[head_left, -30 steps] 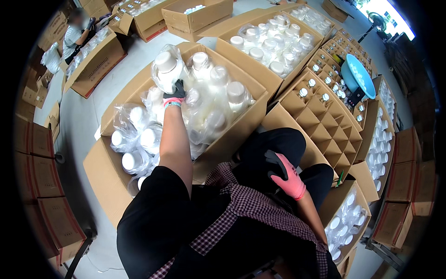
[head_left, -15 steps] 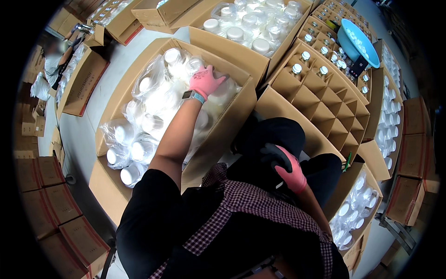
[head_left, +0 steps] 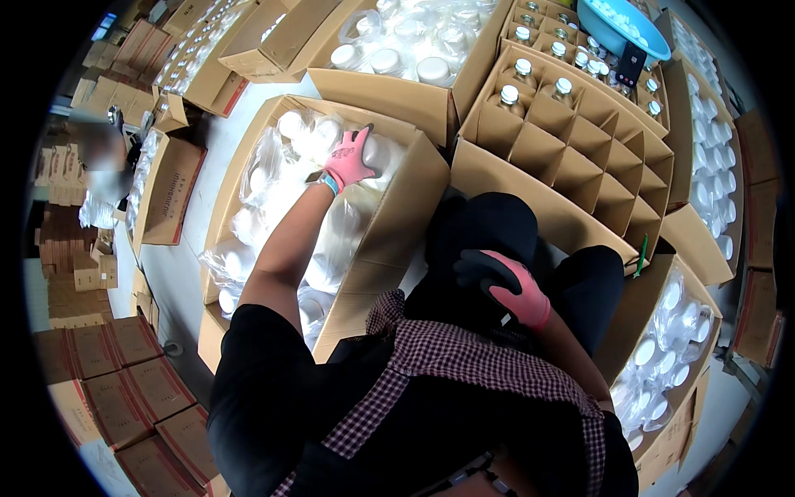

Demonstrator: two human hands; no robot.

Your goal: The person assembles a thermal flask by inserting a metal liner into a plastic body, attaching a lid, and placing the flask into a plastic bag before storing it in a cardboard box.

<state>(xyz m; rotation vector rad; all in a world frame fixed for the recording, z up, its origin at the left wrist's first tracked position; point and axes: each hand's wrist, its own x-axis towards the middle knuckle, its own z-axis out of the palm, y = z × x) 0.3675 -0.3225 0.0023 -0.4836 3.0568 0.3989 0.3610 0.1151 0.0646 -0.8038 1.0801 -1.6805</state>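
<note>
My left hand (head_left: 349, 158), in a pink glove with dark fingertips, reaches into an open carton (head_left: 404, 192) of white-capped containers wrapped in clear plastic bags. Its fingers are spread and touch a capped container (head_left: 381, 154) near the carton's far right side. No grip around that container shows. My right hand (head_left: 515, 290), gloved in pink with a dark palm side, lies over my lap by the knees. Its fingers reach loosely leftward, thumb apart, and nothing shows in them. Ahead on the right is a divided carton (head_left: 542, 184) with several white-capped clear bottles (head_left: 563, 89) in its far cells.
A blue basin (head_left: 642, 31) of small white pieces and a dark device (head_left: 631, 65) sit over bottles at the far right. Another carton of bagged containers (head_left: 432, 70) stands ahead. Bagged bottles (head_left: 667, 360) fill a carton at right. Stacked cartons (head_left: 124, 406) stand left; a person (head_left: 108, 170) is beyond.
The head view has turned, so the right-hand cartons sit higher in it. My left hand's fingers are now spread wider on the containers. My right hand stays over my lap.
</note>
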